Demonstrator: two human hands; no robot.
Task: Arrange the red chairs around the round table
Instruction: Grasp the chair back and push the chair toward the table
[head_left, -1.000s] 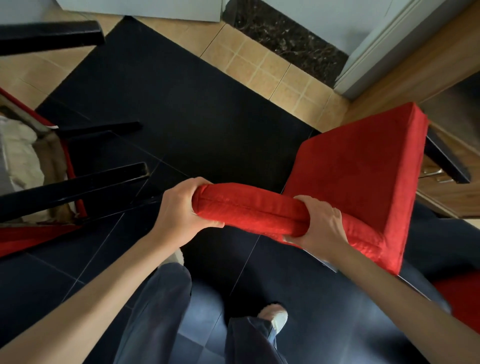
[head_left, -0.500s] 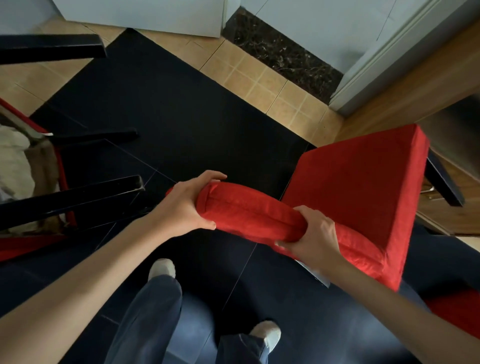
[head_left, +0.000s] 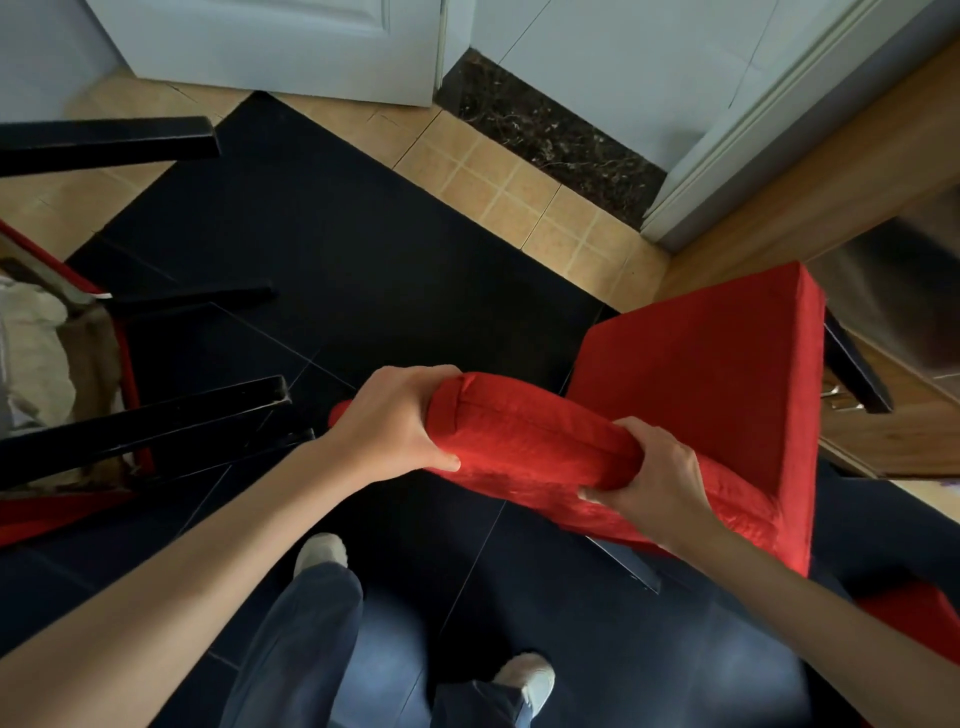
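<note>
— Over the dark floor tiles (head_left: 322, 270), where's the red chair (head_left: 696, 395)?
— Between door and wooden cabinet, backrest toward the person. The left hand (head_left: 387, 421) wraps the backrest's padded end; the right hand (head_left: 652, 475) clasps its top edge.
— How will it handle?
— Probably weighty and rigid under soft, compressible velvet; gripping the backrest top looks sound.

Dark floor tiles (head_left: 322, 270) meet tan tiles (head_left: 509, 192) below a pale door (head_left: 270, 47) and wooden cabinet (head_left: 810, 171).

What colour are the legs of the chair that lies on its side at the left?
Black, seen in the head view: the overturned chair's legs are black.
</note>
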